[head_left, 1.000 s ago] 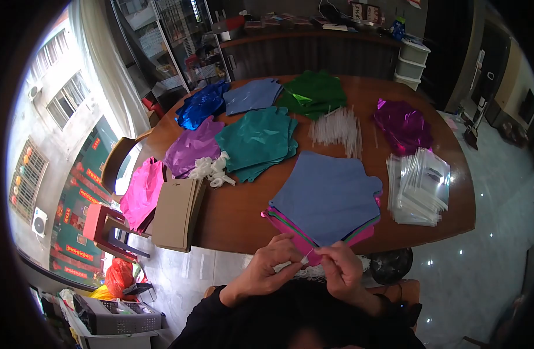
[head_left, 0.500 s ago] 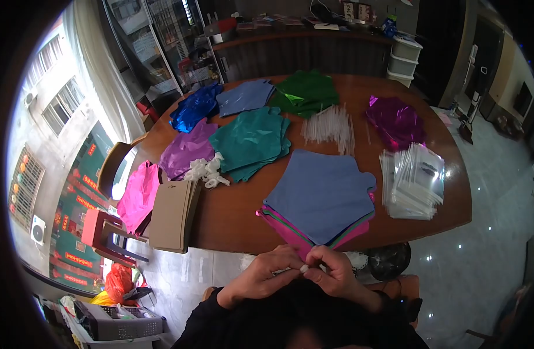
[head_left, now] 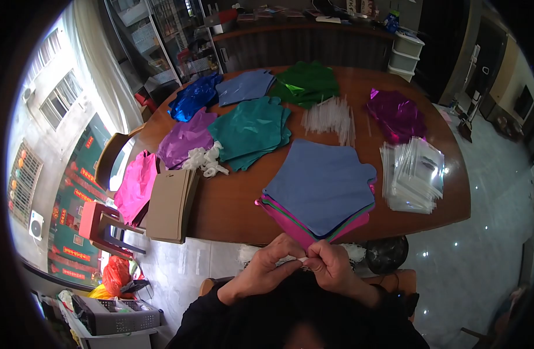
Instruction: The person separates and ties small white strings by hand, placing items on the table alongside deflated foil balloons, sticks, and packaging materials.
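Observation:
Close to my chest, just off the table's near edge, my left hand and my right hand meet with their fingers pinched. Between the fingertips shows a small piece of white ribbon-like material; most of it is hidden, so its exact kind is unclear. Right beyond the hands lies a stack of foil sheets with wavy edges: a blue-grey sheet on top, and pink sheets with a green edge below. A tangle of white ribbon strips rests left of centre on the table.
On the wooden table are teal foil sheets, purple sheets, dark green sheets, magenta foil, clear thin sticks, transparent plastic sleeves and brown cardboard pieces. A red stool stands at the left.
The camera view has tilted slightly, so the table appears a little higher. Both hands stay together, and the white piece between the fingertips looks flatter and more drawn out sideways.

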### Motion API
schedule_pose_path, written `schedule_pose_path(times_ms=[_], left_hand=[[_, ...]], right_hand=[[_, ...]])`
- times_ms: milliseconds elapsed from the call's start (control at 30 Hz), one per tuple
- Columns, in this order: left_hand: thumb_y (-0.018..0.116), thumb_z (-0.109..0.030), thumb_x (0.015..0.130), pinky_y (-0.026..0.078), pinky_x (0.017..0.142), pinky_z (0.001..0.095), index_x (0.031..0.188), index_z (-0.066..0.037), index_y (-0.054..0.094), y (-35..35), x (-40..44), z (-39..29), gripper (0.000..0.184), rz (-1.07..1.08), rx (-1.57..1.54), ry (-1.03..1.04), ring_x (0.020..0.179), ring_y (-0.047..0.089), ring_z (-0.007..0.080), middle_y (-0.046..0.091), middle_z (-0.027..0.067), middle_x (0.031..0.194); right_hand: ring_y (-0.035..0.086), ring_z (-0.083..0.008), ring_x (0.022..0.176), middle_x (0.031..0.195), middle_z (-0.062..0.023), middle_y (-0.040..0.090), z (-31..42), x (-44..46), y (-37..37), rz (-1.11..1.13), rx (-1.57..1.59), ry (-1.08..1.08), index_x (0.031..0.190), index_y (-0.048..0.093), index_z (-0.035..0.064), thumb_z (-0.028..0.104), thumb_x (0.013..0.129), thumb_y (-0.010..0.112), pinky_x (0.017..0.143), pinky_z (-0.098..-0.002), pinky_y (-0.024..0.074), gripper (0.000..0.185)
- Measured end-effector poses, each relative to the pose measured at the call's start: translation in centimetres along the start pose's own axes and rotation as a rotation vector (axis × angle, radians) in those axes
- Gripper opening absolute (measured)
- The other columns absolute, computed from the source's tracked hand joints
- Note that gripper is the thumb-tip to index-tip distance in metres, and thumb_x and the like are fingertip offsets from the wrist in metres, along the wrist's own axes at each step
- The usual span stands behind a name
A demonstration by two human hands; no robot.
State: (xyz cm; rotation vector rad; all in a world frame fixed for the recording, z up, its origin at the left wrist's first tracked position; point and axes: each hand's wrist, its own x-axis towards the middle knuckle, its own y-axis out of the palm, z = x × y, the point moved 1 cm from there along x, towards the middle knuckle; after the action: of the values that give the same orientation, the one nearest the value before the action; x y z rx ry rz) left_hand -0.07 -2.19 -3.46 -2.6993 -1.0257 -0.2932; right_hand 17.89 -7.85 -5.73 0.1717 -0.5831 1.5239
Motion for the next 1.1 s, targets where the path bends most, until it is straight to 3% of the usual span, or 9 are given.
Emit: schedule_pose_path(times_ms=[267,600,733,900,1100], left_hand=[[0.064,0.006,0.088,0.045,0.085,0.0282,0.101,-0.004,0.063,-0.2,-0.1,0.1,0.017,-0.093,0.057,0.009,0.093,0.055,0.0159,0.061,0.006,0.105],[0.063,0.007,0.087,0.046,0.074,0.0232,0.109,-0.001,0.062,0.0,-0.6,-0.2,0.023,-0.148,0.035,-0.21,0.082,0.057,0.012,0.064,0.0075,0.101],[0.065,0.004,0.09,0.046,0.069,0.0222,0.11,0.001,0.061,0.4,-0.2,-1.3,0.021,-0.215,-0.497,-0.331,0.079,0.059,0.0123,0.066,0.008,0.094],[0.067,0.001,0.093,0.046,0.063,0.0207,0.106,0.001,0.063,-0.1,-1.0,-0.5,0.014,-0.091,-0.46,-0.55,0.071,0.058,0.0112,0.066,0.0087,0.085],[0.068,0.001,0.093,0.049,0.059,0.0213,0.099,0.001,0.065,-0.1,-2.0,0.6,0.008,-0.199,-0.576,-0.454,0.065,0.058,0.0111,0.068,0.0099,0.081]], right_hand=[[0.046,-0.0173,0.053,0.07,-0.003,0.059,-0.3,-0.7,0.1,0.045,-0.024,0.022,0.087,0.054,0.0054,0.007,0.089,0.071,0.052,-0.0292,0.0392,0.017],[0.052,-0.0164,0.061,0.084,-0.0072,0.065,0.3,0.0,0.0,-0.046,0.024,-0.035,0.087,0.054,0.0041,-0.007,0.082,0.07,0.056,-0.027,0.0428,0.02],[0.054,-0.0172,0.064,0.087,-0.0084,0.066,0.1,-0.5,0.1,-0.007,0.029,-0.049,0.09,0.056,0.0031,-0.009,0.079,0.071,0.058,-0.0265,0.0443,0.022],[0.056,-0.0183,0.066,0.089,-0.0085,0.067,0.3,-0.2,0.6,0.005,-0.024,-0.122,0.094,0.06,0.0027,-0.011,0.077,0.072,0.058,-0.0272,0.0457,0.025],[0.057,-0.0191,0.067,0.092,-0.009,0.066,-0.1,-0.3,0.5,0.088,-0.05,-0.183,0.096,0.062,0.0031,-0.012,0.076,0.071,0.059,-0.0279,0.0465,0.027]])
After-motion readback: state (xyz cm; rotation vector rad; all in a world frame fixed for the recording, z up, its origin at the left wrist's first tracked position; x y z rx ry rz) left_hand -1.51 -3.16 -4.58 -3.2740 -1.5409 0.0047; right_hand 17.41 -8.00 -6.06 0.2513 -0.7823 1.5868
